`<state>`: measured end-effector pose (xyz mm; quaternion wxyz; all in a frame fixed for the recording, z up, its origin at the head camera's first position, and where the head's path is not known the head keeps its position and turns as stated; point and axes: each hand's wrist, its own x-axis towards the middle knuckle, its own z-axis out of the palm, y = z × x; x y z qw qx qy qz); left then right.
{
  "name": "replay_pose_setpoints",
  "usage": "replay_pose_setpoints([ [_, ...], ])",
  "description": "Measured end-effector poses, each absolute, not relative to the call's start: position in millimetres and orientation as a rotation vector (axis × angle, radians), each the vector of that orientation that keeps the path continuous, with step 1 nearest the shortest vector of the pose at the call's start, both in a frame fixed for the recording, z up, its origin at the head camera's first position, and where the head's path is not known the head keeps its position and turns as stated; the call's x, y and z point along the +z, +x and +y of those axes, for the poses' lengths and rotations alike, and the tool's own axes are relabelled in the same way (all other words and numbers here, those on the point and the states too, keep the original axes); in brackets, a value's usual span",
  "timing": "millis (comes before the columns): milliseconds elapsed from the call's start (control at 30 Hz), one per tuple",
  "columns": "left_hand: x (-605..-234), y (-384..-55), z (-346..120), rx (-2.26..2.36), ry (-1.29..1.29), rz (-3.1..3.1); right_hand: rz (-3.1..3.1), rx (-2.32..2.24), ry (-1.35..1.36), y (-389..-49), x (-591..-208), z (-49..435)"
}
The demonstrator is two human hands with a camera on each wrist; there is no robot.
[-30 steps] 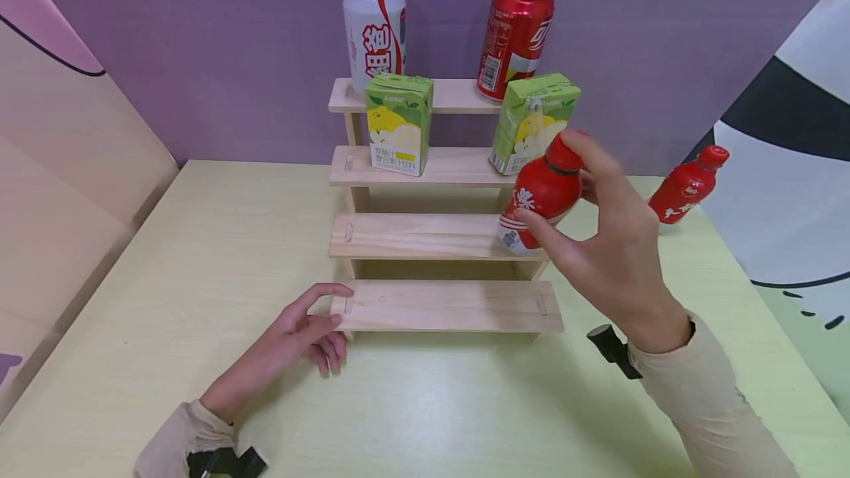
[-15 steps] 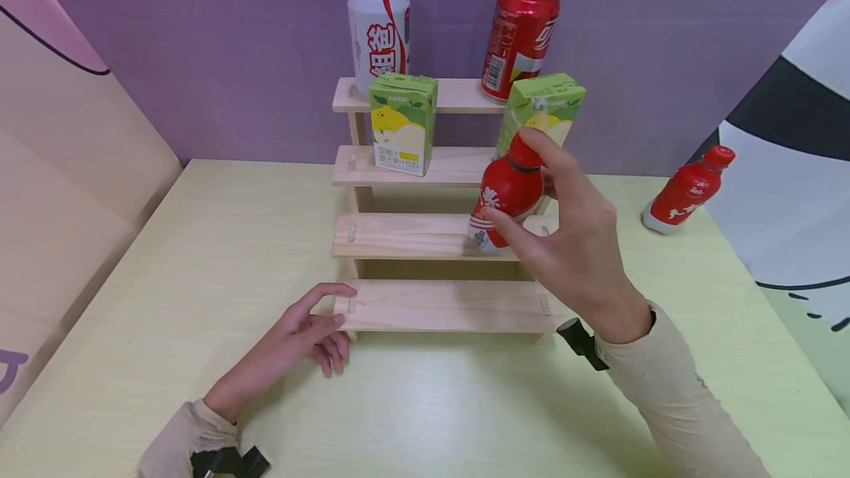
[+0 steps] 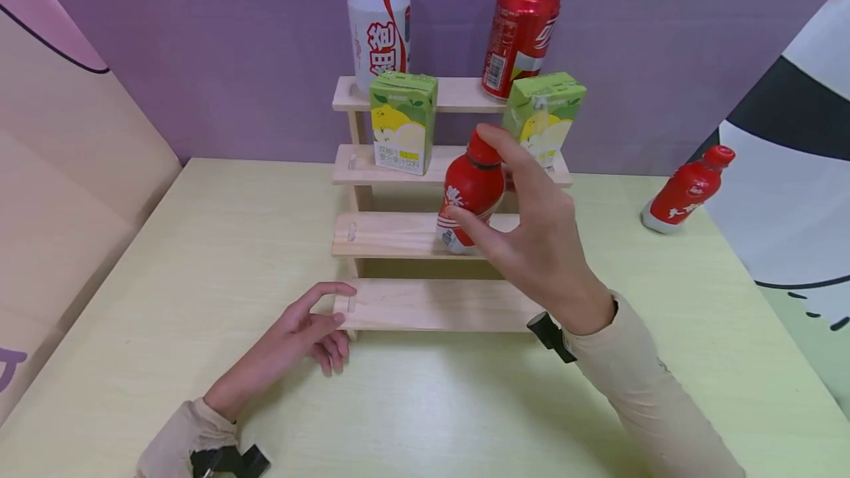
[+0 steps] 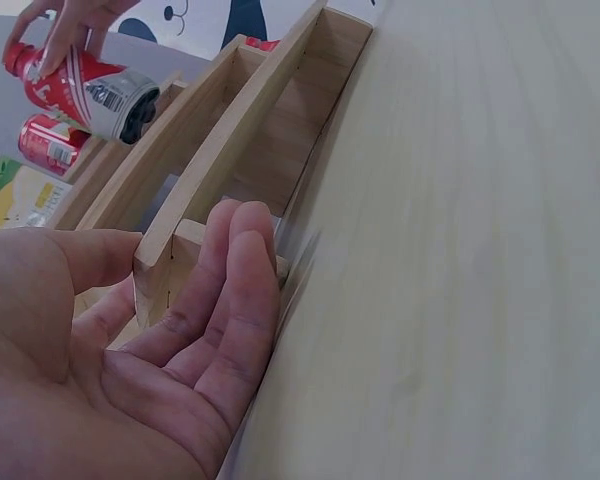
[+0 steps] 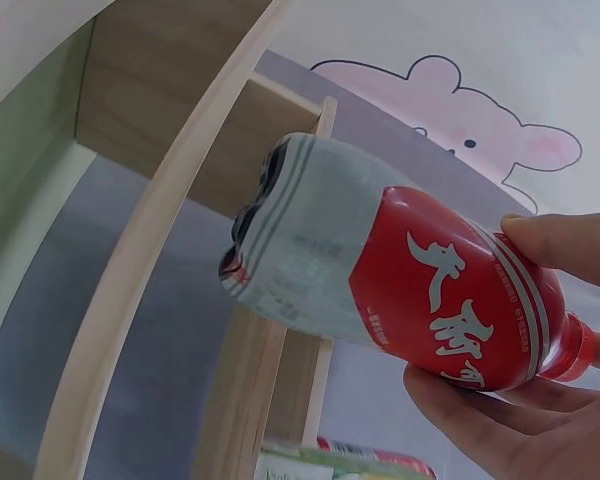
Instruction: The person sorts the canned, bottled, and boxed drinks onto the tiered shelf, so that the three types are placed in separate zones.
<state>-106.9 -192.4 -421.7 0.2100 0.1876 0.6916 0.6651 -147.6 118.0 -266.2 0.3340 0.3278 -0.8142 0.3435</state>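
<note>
A small red-and-white drink bottle [image 3: 473, 186] is held by my right hand [image 3: 541, 231], the thumb on its side and the fingers near its red cap. It hovers in front of the second step from the bottom; in the right wrist view the bottle's base [image 5: 255, 225] is in the air, apart from the wood. My left hand [image 3: 302, 327] pinches the left end of the lowest step of a wooden tiered display shelf [image 3: 432, 305] between thumb and index finger. The other fingers [image 4: 245, 290] bend loosely beneath that step in the left wrist view.
On the top step stand a white can [image 3: 378, 35] and a red can [image 3: 521, 39]. Two green juice boxes [image 3: 403, 124] occupy the step below. Another red bottle [image 3: 688, 190] stands on the table at right. A purple backdrop [image 3: 265, 57] rises behind the shelf.
My right hand has carried the bottle leftward, from the shelf's right end toward its middle, uncovering the right juice box. The left hand keeps its place on the lowest step.
</note>
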Motion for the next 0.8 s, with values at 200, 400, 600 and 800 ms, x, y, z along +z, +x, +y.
replay_pose_setpoints([
  [200, -421.8, -108.1, -191.9, 1.844, 0.519, 1.926, -2.123, 0.903, 0.921, -152.8, -265.4, 105.9],
  [400, -421.0, -107.6, -191.5, 1.852, 0.514, 1.92, -2.107, 0.965, 0.964, -157.4, -266.2, 90.7],
  [600, -421.2, -107.2, -191.9, 1.854, 0.512, 1.918, -2.087, 0.972, 0.982, -163.5, -269.1, 77.2],
  [800, -421.7, -107.4, -191.8, 1.849, 0.521, 1.922, -2.094, 0.964, 0.998, -170.8, -276.7, 66.7],
])
